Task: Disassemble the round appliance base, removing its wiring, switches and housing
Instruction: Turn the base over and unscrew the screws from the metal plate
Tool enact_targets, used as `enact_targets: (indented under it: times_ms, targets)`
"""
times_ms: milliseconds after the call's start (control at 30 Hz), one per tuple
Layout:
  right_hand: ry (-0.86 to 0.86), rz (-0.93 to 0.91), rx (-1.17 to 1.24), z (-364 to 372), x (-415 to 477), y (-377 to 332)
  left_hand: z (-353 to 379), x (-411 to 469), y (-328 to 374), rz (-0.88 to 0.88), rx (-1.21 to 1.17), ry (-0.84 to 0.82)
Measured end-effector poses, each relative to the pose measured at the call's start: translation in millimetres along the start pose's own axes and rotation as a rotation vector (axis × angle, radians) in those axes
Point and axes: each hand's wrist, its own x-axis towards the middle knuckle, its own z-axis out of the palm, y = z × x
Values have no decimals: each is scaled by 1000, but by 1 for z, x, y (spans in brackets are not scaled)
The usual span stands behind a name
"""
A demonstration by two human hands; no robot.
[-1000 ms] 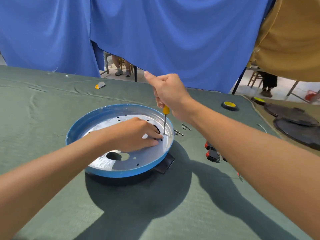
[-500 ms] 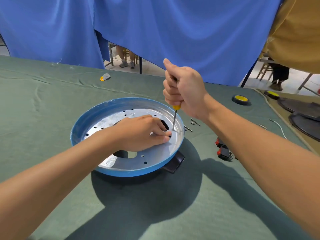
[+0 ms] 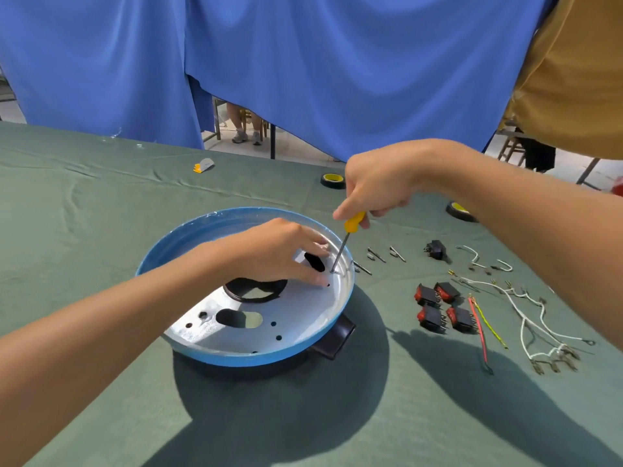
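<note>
Blue-rimmed base [image 3: 256, 360] under left hand [image 3: 279, 254] (right hand [image 3: 377, 187] grips screwdriver [image 3: 354, 221]).

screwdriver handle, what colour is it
Yellow; the screwdriver handle shows best in the head view, just under the right hand.

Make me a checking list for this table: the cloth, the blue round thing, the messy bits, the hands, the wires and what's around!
Surface: green cloth, wrinkled.
Job's things: blue round base lies open side up; four red switches and one black switch lie on the cloth beside it.
Clutter: tape rolls, loose metal pins, a small orange-grey piece.
Hands: left hand rests on the base's metal plate; right hand grips a yellow-handled screwdriver, tip down inside the rim.
Cables: white wires, a red wire and a yellow-green wire lie loose on the cloth.
Surroundings: blue curtain; mustard cloth; someone's legs behind a gap.
</note>
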Motion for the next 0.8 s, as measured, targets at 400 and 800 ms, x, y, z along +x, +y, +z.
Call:
enact_targets:
  times_ms: [400, 800]
  targets:
    - [-167, -97, -80, -9, 16, -20, 1, 3, -8, -74, 17, -145]
    - [45, -357, -340, -5, -8, -6, -3, 2, -4, -93, -26, -155]
